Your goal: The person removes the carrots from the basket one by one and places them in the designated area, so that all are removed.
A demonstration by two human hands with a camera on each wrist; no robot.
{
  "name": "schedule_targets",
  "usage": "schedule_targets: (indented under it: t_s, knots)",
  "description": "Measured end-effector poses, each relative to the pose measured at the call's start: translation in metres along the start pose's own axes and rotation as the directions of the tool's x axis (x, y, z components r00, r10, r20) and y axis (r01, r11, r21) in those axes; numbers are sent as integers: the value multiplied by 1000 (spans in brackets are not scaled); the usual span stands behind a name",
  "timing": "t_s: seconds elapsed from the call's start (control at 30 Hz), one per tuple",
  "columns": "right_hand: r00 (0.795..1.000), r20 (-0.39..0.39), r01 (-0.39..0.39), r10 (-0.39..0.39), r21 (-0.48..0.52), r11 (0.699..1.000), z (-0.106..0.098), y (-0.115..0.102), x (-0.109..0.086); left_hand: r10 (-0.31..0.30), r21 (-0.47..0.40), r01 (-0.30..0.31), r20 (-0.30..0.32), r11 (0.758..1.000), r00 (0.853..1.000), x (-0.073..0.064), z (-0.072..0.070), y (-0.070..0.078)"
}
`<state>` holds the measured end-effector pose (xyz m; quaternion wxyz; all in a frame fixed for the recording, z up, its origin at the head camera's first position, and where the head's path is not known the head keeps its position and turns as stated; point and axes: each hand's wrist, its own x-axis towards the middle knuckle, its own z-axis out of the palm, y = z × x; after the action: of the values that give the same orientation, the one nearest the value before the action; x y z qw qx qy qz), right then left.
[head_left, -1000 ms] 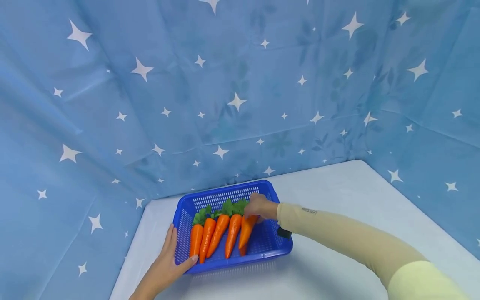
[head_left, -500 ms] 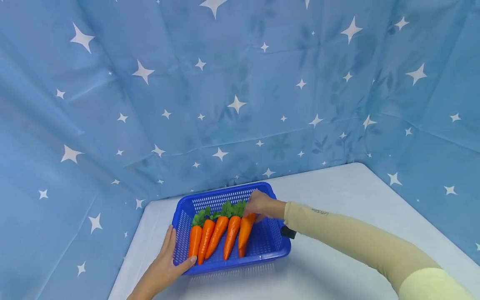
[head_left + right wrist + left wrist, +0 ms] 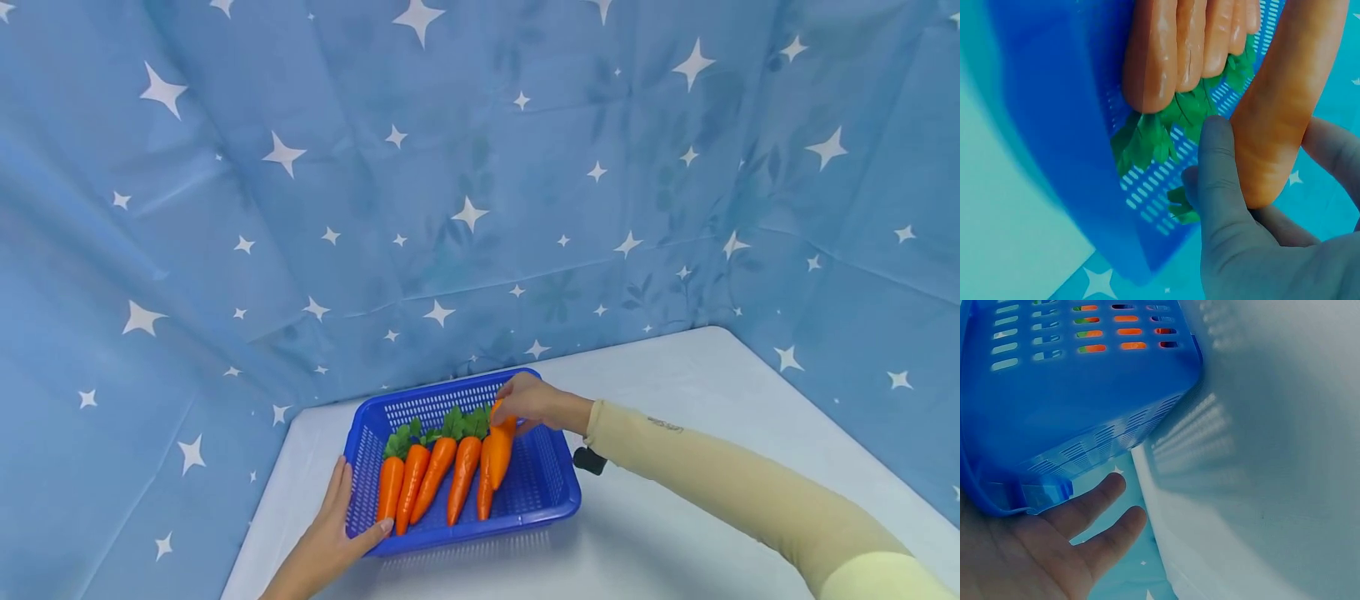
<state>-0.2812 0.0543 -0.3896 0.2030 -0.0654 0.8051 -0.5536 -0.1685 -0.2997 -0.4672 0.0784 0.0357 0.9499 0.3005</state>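
Note:
A blue perforated plastic basket (image 3: 525, 520) stands on the white table, with several orange carrots (image 3: 435, 482) laid side by side in it, green tops toward the back. My left hand (image 3: 327, 527) holds its front left corner, thumb at the rim and fingers along the outer side; the left wrist view shows two fingers (image 3: 1094, 503) stretched out below the basket wall (image 3: 1054, 400). Between thumb and fingers my right hand (image 3: 531, 400) grips one carrot (image 3: 501, 457) by its thick end, tip downward, above the basket's right part. Its leafy top is mostly hidden by the hand.
The white table (image 3: 675, 392) extends to the right of the basket. A blue curtain (image 3: 480, 250) with white stars hangs close behind the basket and along both sides.
My right hand has raised the carrot slightly and shifted it right, uncovering more of the carrot beneath it. The left hand stays at the basket's corner.

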Motion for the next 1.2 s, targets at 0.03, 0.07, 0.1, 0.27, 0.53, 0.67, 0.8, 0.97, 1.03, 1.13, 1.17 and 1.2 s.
schedule_targets:
  t_s: [0.03,0.07,0.1,0.27,0.53,0.67,0.8,0.97,1.03,1.13,1.17,1.2]
  knots:
    - [1000,3,8,-8,5,1000,-2,1,0,2,3,-2,-3,1000,1000,0,0,0]
    - [1000,5,18,-18,7,1000,-5,1,0,4,5,-4,-4,1000,1000,0,0,0]
    - [1000,7,24,-25,9,1000,-7,2,0,4,9,-4,-6,1000,1000,0,0,-1]
    - [998,16,65,-65,-13,998,-20,5,0,7,12,-6,-9,1000,1000,-1,0,0]
    - [995,32,97,-98,8,995,-41,5,-4,-2,-5,2,-4,1000,1000,0,0,4]
    - [992,36,119,-120,19,993,-50,6,-4,-12,-9,12,0,1000,1000,0,1,3]
    - [989,34,141,-142,22,990,-58,11,-7,-21,-3,21,10,1000,1000,1,1,1]
    - [989,15,147,-148,30,989,-69,15,-11,-26,7,26,14,1000,1000,1,1,0]
    - [989,9,144,-145,38,989,-74,16,-12,-26,9,26,14,1000,1000,1,1,0]
    - [988,4,154,-154,38,987,-81,18,-14,-25,7,25,15,1000,1000,2,1,1]
    - [987,6,159,-160,39,986,-83,19,-15,-25,7,25,15,1000,1000,2,1,2]
    - [987,4,161,-161,40,986,-86,20,-16,-23,6,23,14,1000,1000,2,1,2]
